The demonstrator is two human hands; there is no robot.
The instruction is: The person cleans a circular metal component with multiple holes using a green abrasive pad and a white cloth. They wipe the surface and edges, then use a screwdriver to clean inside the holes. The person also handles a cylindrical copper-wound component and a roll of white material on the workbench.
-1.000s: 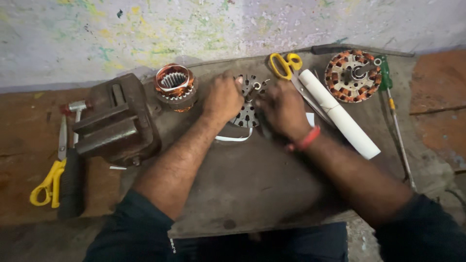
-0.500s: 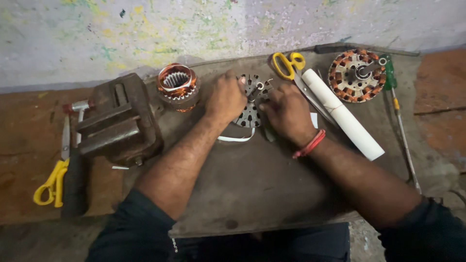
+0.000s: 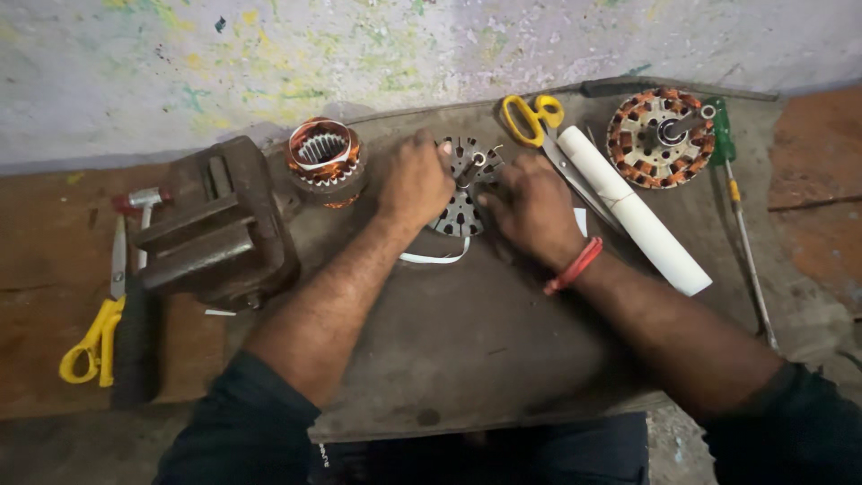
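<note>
A round slotted metal stator core (image 3: 464, 184) with a short shaft lies on the grey bench top (image 3: 485, 341). My left hand (image 3: 415, 180) rests on its left edge with fingers curled over the rim. My right hand (image 3: 532, 205), a red band at the wrist, grips its right side. A thin white strip (image 3: 434, 259) curls out from under the core, toward me. Both hands cover much of the core, so what the fingertips pinch is hidden.
A heavy bench vise (image 3: 215, 229) stands at left, with a copper-wound stator (image 3: 323, 157) behind it. Yellow scissors (image 3: 539, 126), a white tube (image 3: 633, 211), a second wound stator (image 3: 660, 135) and a green screwdriver (image 3: 736, 193) lie at right. More yellow scissors (image 3: 90, 346) sit far left.
Both hands stayed on the stator core with only small finger shifts. The view drifted slightly; nothing was picked up or let go.
</note>
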